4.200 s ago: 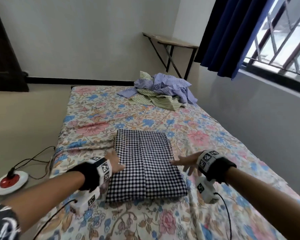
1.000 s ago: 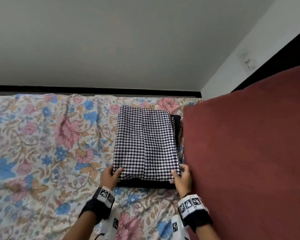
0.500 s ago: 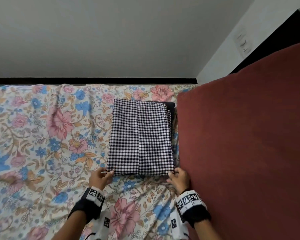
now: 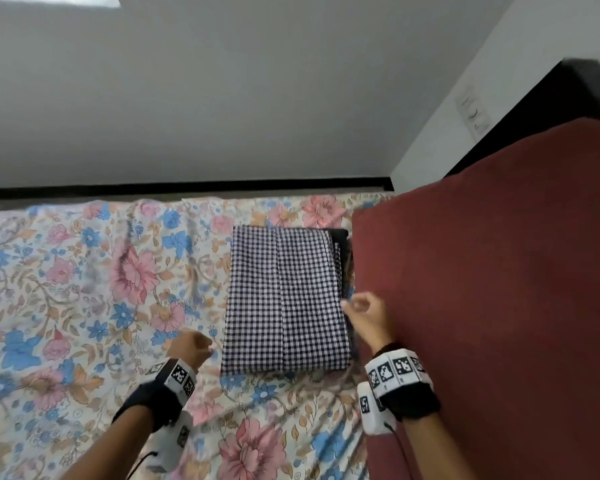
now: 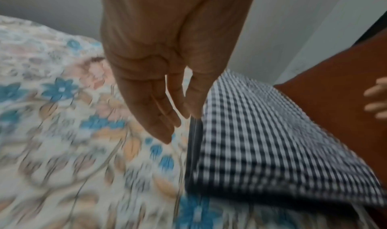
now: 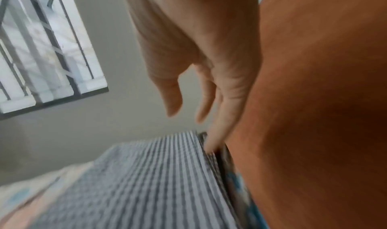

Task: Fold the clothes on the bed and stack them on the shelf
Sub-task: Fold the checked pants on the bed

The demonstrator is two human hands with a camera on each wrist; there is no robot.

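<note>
A folded black-and-white checked garment [image 4: 284, 299] lies flat on the floral bed sheet [image 4: 84, 306], on top of a dark folded piece [image 4: 342, 244] that shows along its right edge. My left hand [image 4: 191, 348] hovers just left of the garment's near corner and holds nothing; in the left wrist view its fingers [image 5: 165, 113] hang straight beside the checked cloth [image 5: 272, 141]. My right hand [image 4: 364, 313] is at the garment's right edge, fingers relaxed. In the right wrist view one fingertip [image 6: 211, 143] touches the edge of the cloth [image 6: 146, 183].
A large red cushion [image 4: 482, 289] stands close against the stack's right side. A grey wall [image 4: 222, 98] with a black skirting runs behind the bed. A switch plate [image 4: 473, 110] is on the side wall. Floral sheet stretches to the left.
Both hands have let go of the garment's near edge. The left one has drawn back to the left; the right one has moved up along the right edge.
</note>
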